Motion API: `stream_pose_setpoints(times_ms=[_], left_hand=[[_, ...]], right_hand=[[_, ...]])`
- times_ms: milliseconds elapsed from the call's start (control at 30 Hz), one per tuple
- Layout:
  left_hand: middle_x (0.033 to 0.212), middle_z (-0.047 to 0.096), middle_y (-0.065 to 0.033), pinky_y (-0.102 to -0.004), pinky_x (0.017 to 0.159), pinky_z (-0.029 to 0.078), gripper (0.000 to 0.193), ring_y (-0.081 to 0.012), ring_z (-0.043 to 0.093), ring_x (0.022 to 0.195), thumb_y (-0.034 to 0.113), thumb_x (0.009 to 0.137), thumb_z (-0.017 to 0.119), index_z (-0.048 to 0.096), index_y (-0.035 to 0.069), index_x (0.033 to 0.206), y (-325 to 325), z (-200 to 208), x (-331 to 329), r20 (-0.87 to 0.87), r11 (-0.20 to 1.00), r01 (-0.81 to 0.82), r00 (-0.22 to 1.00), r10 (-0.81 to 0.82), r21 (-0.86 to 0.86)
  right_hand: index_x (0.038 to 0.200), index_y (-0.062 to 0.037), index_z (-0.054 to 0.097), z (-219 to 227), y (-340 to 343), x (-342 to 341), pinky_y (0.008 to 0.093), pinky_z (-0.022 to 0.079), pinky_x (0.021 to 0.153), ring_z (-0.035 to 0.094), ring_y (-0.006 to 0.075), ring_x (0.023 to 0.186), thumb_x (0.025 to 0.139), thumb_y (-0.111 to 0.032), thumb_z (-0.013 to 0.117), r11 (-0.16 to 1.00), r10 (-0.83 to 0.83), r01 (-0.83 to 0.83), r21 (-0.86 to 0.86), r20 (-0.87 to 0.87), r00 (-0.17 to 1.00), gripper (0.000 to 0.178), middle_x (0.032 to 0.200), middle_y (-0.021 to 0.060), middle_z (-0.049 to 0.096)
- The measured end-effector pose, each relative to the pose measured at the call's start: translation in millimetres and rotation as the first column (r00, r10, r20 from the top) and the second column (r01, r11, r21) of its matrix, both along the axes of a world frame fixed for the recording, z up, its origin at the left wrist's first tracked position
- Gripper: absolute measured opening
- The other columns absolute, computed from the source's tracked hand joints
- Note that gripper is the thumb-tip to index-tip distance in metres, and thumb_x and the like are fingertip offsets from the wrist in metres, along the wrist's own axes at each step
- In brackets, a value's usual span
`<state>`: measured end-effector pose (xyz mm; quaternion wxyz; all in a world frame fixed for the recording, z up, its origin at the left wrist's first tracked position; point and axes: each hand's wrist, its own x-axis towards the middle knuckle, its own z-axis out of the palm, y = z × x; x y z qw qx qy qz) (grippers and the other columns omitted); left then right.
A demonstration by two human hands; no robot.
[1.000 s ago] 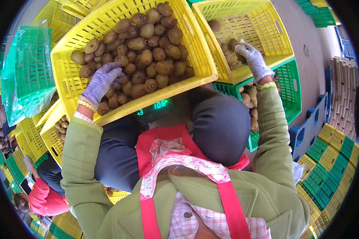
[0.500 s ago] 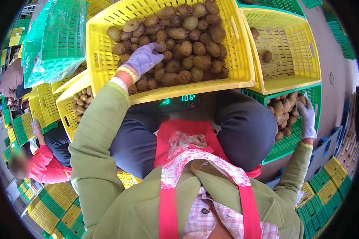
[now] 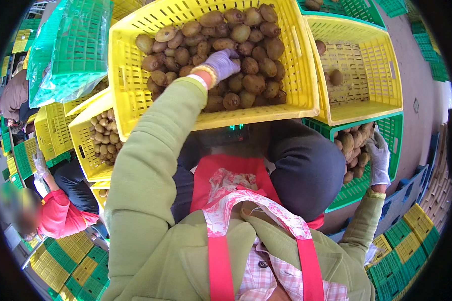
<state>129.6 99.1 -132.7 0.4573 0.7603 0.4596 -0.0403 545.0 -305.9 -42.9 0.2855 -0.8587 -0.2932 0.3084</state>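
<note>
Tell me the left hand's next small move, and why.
Probably, the left hand should lift one fruit from the big yellow crate: it is down among the fruit there, though whether it already grips one is hidden.

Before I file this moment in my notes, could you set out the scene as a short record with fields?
Left hand: gloved, at brown fruit in the large yellow crate
Right hand: gloved, beside more fruit in the green crate; grip unclear
Right yellow crate: a few fruit in view
Display: lit green, just below the large crate's near edge
Co-worker: in red, at the picture's left
</note>
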Motion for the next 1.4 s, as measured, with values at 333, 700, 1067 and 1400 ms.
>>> stream_pose_setpoints(times_ms=[333, 700, 1067, 1400], left_hand=[[0.116, 0.059, -0.0091, -0.0393, 0.086, 0.054, 0.039, -0.0232, 0.060, 0.104, 0.025, 0.091, 0.058, 0.055, 0.005, 0.125, -14.8, 105.0, -58.9, 0.282, 0.599, -0.156, 0.771, 0.571, -0.785], [0.125, 0.055, -0.0116, -0.0382, 0.093, 0.054, 0.049, -0.0212, 0.058, 0.112, 0.026, 0.091, 0.059, 0.048, 0.003, 0.134, -77.4, 159.4, -46.8, 0.461, 0.671, 0.069, 0.778, 0.427, -0.738], [0.117, 0.061, -0.0110, -0.0333, 0.084, 0.056, 0.046, -0.0201, 0.065, 0.102, 0.029, 0.095, 0.061, 0.049, 0.004, 0.133, -89.2, 158.1, -37.2, 0.548, 0.634, 0.249, 0.768, 0.332, -0.732], [0.132, 0.052, -0.0171, -0.0379, 0.093, 0.053, 0.062, -0.0239, 0.059, 0.115, 0.017, 0.085, 0.055, 0.039, 0.001, 0.143, -66.6, 184.8, -66.6, 0.593, 0.823, 0.175, 0.773, 0.225, -0.540]], right_hand=[[0.117, -0.0014, 0.066, 69.7, 135.0, -115.9, 0.0294, 0.051, 0.085, 0.064, 0.0159, 0.094, 0.087, -0.005, 0.068, 0.912, 0.283, -0.326, 0.248, 0.193, 0.939, 0.030, 0.106, 0.0098, 0.068], [0.135, -0.0141, 0.056, 126.5, 218.3, -252.4, 0.0369, 0.047, 0.099, 0.061, 0.0294, 0.109, 0.070, 0.002, 0.077, 0.466, 0.718, -0.823, 0.324, 0.405, 0.566, 0.070, 0.117, 0.0126, 0.063], [0.131, -0.0055, 0.056, 116.0, 223.1, -262.7, 0.0413, 0.051, 0.085, 0.063, 0.0382, 0.093, 0.070, -0.007, 0.077, 0.435, 0.770, -0.864, 0.255, 0.392, 0.504, 0.065, 0.100, 0.0217, 0.065], [0.134, -0.0094, 0.056, 121.8, 226.3, -263.6, 0.0359, 0.049, 0.094, 0.061, 0.0306, 0.107, 0.073, -0.002, 0.075, 0.477, 0.744, -0.784, 0.398, 0.292, 0.601, 0.064, 0.117, 0.0160, 0.064]])
